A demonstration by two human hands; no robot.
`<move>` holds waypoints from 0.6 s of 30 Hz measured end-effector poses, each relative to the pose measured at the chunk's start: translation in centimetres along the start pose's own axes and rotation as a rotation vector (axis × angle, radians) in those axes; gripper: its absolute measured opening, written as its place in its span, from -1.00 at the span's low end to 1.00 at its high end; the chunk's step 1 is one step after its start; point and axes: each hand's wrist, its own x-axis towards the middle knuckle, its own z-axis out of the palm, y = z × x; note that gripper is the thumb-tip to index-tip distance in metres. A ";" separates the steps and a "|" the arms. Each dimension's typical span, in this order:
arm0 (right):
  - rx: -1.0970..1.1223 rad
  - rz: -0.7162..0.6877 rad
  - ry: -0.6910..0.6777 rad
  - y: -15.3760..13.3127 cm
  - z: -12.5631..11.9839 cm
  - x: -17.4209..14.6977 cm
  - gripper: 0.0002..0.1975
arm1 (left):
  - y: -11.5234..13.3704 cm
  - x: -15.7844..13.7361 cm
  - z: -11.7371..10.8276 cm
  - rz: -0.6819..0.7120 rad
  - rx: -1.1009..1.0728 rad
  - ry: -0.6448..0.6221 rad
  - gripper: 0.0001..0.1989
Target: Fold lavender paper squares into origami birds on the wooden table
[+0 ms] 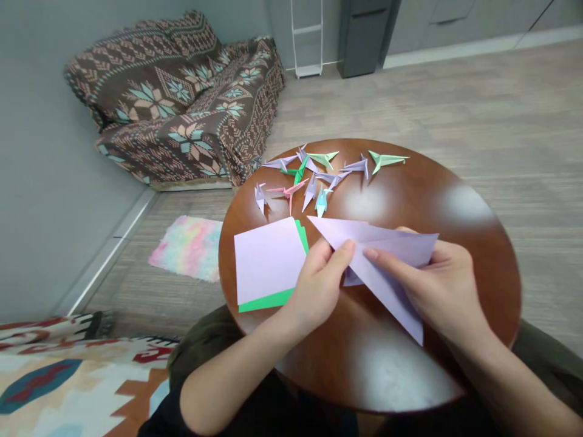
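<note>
In my head view, I hold a folded lilac paper [396, 244] over the round brown table [355, 358], to the right of the paper stack [271, 261]. It is matte and creased, with long sharp points reaching left, right and down toward me. My left hand [319, 291] pinches it near the left point, thumb on top; my right hand [444, 285] grips its right side, thumb pressed flat on the fold. Beyond lie eleven folded paper birds: six lilac [260, 198], two pale green [381, 160], one green [298, 173], one pink [288, 192], one blue [321, 201]. The stack shows one lilac sheet above green; I cannot count the green ones.
</note>
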 end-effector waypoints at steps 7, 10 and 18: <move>-0.327 -0.677 -0.091 2.0 0.2 0.3 -0.57 | 0.6 1.0 -0.9 0.025 0.025 0.106 -0.70; -0.487 -0.797 -0.229 2.2 0.4 0.1 -0.47 | 1.3 1.3 -1.3 0.039 0.064 0.113 -0.68; -0.446 -0.786 -0.506 1.1 0.0 -0.3 -0.36 | 2.7 1.2 -2.3 -0.116 0.231 -0.171 -0.56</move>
